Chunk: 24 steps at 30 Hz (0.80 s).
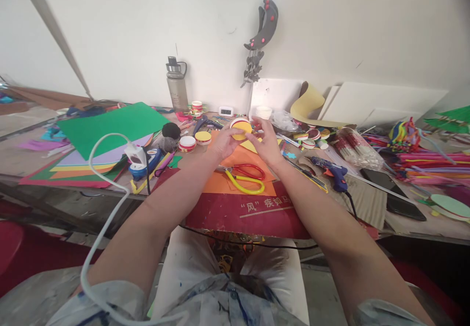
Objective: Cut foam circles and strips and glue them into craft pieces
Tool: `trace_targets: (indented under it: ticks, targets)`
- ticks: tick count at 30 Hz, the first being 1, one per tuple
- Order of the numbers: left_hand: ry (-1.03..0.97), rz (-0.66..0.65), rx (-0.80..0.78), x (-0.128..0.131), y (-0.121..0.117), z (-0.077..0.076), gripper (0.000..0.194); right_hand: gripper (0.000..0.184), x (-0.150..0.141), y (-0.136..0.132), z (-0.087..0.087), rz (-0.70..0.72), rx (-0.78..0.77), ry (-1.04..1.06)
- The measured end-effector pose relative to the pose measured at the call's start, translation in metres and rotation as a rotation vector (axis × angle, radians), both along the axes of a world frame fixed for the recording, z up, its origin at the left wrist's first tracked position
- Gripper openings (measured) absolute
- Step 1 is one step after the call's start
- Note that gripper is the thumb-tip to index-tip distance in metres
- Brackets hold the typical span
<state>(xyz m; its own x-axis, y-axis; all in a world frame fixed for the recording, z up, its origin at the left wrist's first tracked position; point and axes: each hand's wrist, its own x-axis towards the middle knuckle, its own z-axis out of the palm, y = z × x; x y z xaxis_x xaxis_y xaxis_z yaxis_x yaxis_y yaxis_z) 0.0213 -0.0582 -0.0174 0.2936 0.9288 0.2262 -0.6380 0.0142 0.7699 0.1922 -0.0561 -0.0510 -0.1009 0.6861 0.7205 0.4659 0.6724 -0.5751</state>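
Note:
My left hand [224, 145] is closed on a small yellow-faced drum-shaped piece [241, 127] with a red and white rim. My right hand [268, 142] is at its right side, thumb and fingers curved around the edge; the exact contact of the fingertips is hard to see. Beneath both hands lie orange paper sheets [216, 183] and a yellow sheet [253, 147]. Scissors [245, 178] with one red and one yellow handle rest on the orange paper. To the left stand two similar round pieces, one white-topped [187, 143] and one yellow-topped [203, 137].
A blue glue gun [335, 173] and a black phone [394, 196] lie to the right, near bundled pipe cleaners [429, 167]. A white cable [96, 240] loops across the left foreground from a plug [135, 154]. A bottle [177, 86] and a small clock [225, 111] stand behind.

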Motion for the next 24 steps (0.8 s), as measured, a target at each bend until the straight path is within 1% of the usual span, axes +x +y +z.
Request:
trace_targets:
  ticks: [2,5,7,10,15,19,24]
  targets:
    - [0.002,-0.015,0.044,-0.001,-0.002,0.003,0.061,0.054,-0.001,-0.001,0.002,-0.010,0.011,0.088]
    - [0.051,-0.031,0.081,0.000,-0.003,0.003,0.049,0.052,-0.001,-0.002,0.005,-0.030,0.014,0.139]
    - [0.074,-0.039,0.099,0.002,-0.002,0.001,0.045,0.051,-0.001,-0.003,0.005,-0.054,0.027,0.151]
    - [0.083,-0.020,0.125,0.004,-0.002,-0.002,0.047,0.045,-0.001,-0.005,0.007,-0.088,0.041,0.155]
    - [0.078,0.021,0.158,0.004,0.001,-0.005,0.050,0.039,-0.002,-0.009,0.010,-0.093,0.055,0.153]
    - [0.088,0.014,0.158,0.003,0.006,-0.007,0.055,0.038,-0.003,-0.011,0.012,-0.081,0.066,0.163]
    - [0.108,0.063,0.192,0.004,0.007,-0.006,0.056,0.044,-0.001,-0.007,0.010,-0.053,0.000,0.194]
